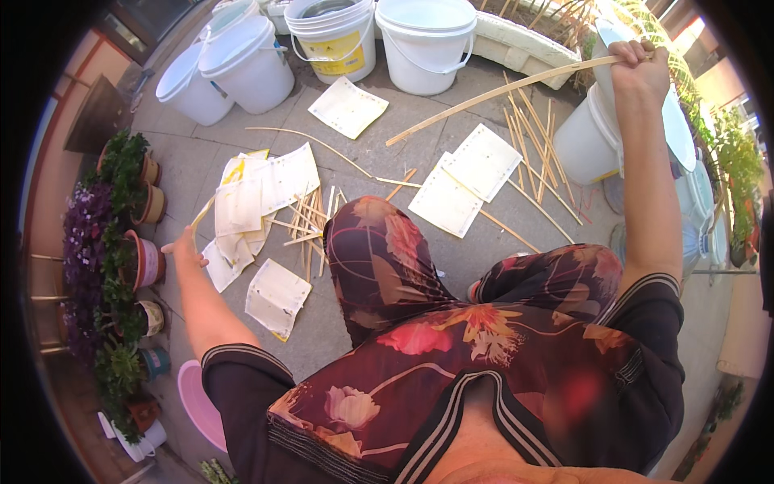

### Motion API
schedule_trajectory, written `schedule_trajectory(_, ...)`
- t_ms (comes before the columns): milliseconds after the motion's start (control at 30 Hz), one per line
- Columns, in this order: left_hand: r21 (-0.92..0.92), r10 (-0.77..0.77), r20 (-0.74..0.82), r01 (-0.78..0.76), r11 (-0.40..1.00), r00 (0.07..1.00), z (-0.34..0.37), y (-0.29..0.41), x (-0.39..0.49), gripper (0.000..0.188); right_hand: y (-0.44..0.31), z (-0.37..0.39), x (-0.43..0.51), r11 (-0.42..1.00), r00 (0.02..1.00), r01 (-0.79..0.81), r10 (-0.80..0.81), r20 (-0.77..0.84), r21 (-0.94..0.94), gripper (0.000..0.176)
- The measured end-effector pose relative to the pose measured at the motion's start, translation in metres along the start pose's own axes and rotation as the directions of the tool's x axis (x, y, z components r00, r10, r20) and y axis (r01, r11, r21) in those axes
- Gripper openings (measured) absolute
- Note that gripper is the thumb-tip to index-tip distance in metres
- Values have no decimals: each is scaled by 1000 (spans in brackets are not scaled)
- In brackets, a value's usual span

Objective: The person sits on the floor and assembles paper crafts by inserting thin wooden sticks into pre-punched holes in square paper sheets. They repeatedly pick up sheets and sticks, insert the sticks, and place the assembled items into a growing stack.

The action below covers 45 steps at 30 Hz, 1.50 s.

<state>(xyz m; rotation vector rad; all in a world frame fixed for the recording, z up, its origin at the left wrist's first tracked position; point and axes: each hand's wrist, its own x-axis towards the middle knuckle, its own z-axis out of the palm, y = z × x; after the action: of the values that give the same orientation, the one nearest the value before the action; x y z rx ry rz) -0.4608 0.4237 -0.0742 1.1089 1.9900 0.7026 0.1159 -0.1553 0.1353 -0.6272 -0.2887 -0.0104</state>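
My right hand [641, 66] is raised at the upper right, its fingers closed around one end of a long, flat wooden strip [502, 95]. The strip's other end points down and left above the paving. At the left, my left hand [186, 247] is beside a pile of white sheets with yellow edges [239, 206]. A narrow yellowish strip [204, 210] meets that hand; whether the fingers grip it is unclear. Several short wooden sticks [305, 221] lie in a heap by my knee. Two overlapping pale sheets [465, 181] rest on the ground ahead.
White plastic buckets [428, 54] stand along the far side, with another bucket [586, 136] at the right. Loose sticks [532, 145] lie near it. Potted plants [145, 260] line the left, and a pink basin [199, 402] sits behind my left arm.
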Motion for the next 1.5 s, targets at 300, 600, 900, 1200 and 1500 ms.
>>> schedule_trajectory(300,-495,677,727,-771,400,-115,96,28,-294,56,18,60,-30,990,995,24,-10,-100,137,35)
schedule_trajectory(600,-423,388,902,-563,710,-189,87,48,-360,23,-52,12,-58,487,924,211,-382,11,-848,30)
schedule_trajectory(900,-444,400,866,-90,892,-301,66,59,-378,30,-75,-131,-94,-412,613,762,212,761,-500,25)
schedule_trajectory(1200,-415,490,790,267,870,-368,84,75,-412,33,-51,-205,-141,-341,816,561,383,434,-754,38)
schedule_trajectory(1500,-472,792,497,655,590,-355,98,121,-440,33,5,-199,-170,-63,754,447,563,338,-893,46)
